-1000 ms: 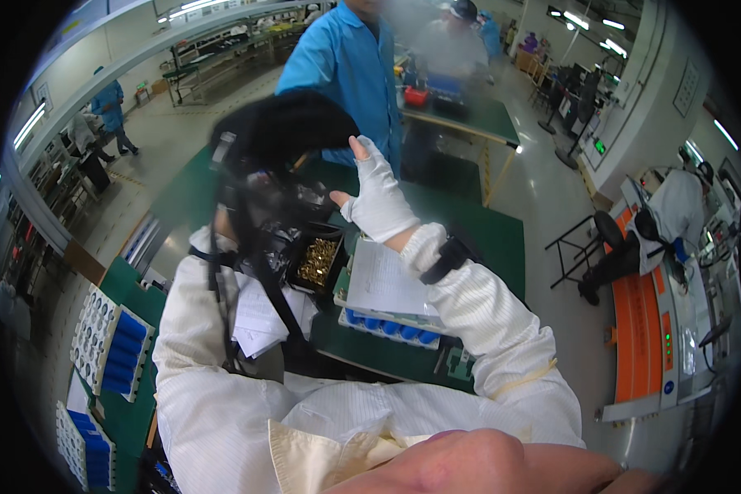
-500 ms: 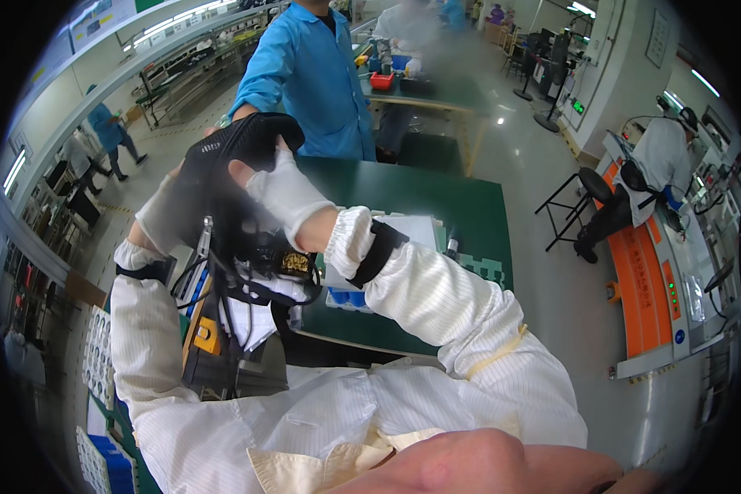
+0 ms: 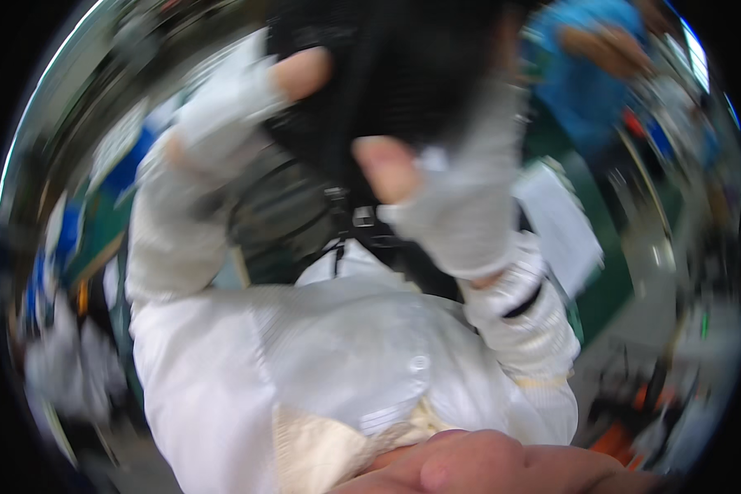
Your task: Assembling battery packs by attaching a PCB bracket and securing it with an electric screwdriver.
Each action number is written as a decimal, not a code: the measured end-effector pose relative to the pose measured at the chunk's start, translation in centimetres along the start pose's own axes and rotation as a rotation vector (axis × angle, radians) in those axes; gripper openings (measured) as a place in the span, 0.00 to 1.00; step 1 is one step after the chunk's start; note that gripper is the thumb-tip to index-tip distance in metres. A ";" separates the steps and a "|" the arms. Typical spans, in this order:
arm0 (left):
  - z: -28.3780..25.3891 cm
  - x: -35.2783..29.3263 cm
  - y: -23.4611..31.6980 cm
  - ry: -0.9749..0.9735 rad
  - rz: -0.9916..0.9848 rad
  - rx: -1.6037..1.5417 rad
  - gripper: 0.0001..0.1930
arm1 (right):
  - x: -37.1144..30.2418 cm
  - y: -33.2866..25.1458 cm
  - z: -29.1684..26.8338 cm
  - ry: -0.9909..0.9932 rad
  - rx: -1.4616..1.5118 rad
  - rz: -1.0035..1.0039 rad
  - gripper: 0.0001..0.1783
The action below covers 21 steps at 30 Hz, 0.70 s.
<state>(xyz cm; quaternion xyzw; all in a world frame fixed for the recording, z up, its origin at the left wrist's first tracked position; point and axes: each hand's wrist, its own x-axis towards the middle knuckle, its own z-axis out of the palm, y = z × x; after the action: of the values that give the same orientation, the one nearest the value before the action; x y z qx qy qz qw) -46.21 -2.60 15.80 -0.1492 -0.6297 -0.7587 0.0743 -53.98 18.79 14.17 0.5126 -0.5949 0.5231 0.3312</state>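
Close in at the top of the view is a dark mesh headgear (image 3: 387, 74) with a peak-like edge, blurred by motion and cut off by the upper border. My left hand (image 3: 230, 103), in a white fingerless glove, grips its left side with the thumb in front. On its right side my right hand (image 3: 461, 193), gloved the same way, holds on with the thumb pointing up and left. The fingers of both hands are hidden behind the dark item. Black straps with small buckles (image 3: 362, 216) hang below it, in front of my chest.
A white sheet (image 3: 560, 222) lies on the green table (image 3: 622, 284) at the right. Behind it stands a person in blue (image 3: 584, 66), one forearm stretched out. Blue and white trays (image 3: 128, 165) blur past at the left. An orange thing (image 3: 613, 445) shows at lower right.
Both hands have brought the headgear closer and higher, so it fills the top middle. The whole view has swung left, and the person in blue now appears at the upper right.
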 end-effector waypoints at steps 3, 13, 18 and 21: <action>0.5 -5.3 0.7 0.244 0.024 0.345 0.31 | -0.9 -2.3 3.3 -0.198 0.878 0.395 0.55; 15.0 -33.4 0.9 1.512 0.187 -0.174 0.21 | -4.8 -9.0 9.8 -1.353 0.997 -0.006 0.48; 12.3 -46.1 -5.9 1.798 0.017 -0.120 0.17 | -4.2 -9.1 10.9 -1.360 0.949 -0.160 0.46; 11.1 -51.6 -8.5 1.778 -0.351 0.022 0.25 | -1.0 -8.4 9.6 -1.380 0.821 -0.204 0.45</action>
<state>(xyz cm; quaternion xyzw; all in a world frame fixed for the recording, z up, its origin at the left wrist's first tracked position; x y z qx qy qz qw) 1.49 6.02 -6.84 0.5905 -0.3611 -0.5885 0.4178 -44.30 10.47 13.41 0.8525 -0.3759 0.2325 -0.2791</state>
